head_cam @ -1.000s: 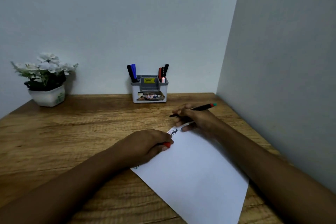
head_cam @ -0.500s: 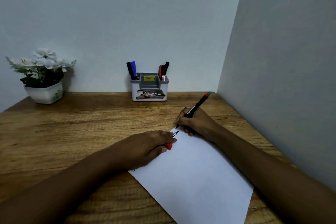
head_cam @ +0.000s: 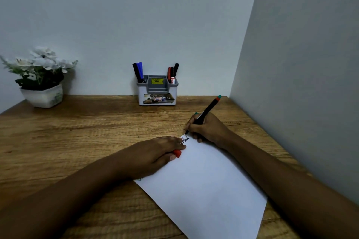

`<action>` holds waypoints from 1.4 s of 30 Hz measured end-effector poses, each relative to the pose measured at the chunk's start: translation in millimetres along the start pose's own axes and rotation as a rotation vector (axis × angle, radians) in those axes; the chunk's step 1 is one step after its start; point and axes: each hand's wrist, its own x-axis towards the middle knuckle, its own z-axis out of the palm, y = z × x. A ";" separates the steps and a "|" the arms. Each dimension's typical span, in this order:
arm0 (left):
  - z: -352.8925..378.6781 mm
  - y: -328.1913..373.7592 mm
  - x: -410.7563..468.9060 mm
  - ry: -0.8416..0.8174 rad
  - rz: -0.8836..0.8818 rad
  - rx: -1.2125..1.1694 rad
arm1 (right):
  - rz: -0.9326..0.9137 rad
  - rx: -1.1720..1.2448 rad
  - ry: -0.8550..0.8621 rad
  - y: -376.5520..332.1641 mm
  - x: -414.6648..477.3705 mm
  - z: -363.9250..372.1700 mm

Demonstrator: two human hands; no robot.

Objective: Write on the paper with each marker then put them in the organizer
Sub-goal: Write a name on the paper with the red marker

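Observation:
A white paper (head_cam: 204, 190) lies tilted on the wooden desk (head_cam: 77, 132), with dark writing (head_cam: 184, 140) at its far corner. My right hand (head_cam: 210, 131) grips a black marker (head_cam: 208, 109) with a red and green end, its tip down on that corner. My left hand (head_cam: 153, 153) rests on the paper's left edge, and a red cap (head_cam: 177, 153) is pinched under its fingers. The grey and white organizer (head_cam: 157, 91) stands at the back against the wall, holding a blue and a black marker (head_cam: 138, 72) on its left and red and black markers (head_cam: 172, 73) on its right.
A white pot of white flowers (head_cam: 41, 81) stands at the back left of the desk. A grey wall (head_cam: 301, 83) runs close along the right side, just beyond my right hand. Bare wood stretches between the pot and the organizer.
My right hand has turned the marker from lying flat to upright and brought its tip down onto the paper's far corner. My left hand has stayed put.

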 end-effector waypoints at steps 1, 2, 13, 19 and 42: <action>-0.3 0.3 0.2 -0.004 -0.004 0.000 | -0.003 0.004 0.004 0.2 0.0 -0.1; -0.1 0.4 0.5 -0.004 -0.005 -0.001 | -0.002 0.001 0.006 -0.1 -0.1 -0.3; 0.8 -1.7 0.1 -0.008 -0.006 0.002 | 0.015 0.041 0.032 0.0 0.0 -1.9; 1.1 -1.1 0.6 0.002 -0.001 -0.012 | 0.024 -0.007 0.021 -0.8 1.0 -0.8; -0.5 0.7 0.5 -0.011 -0.013 0.001 | 0.067 0.013 0.127 1.7 2.3 -0.3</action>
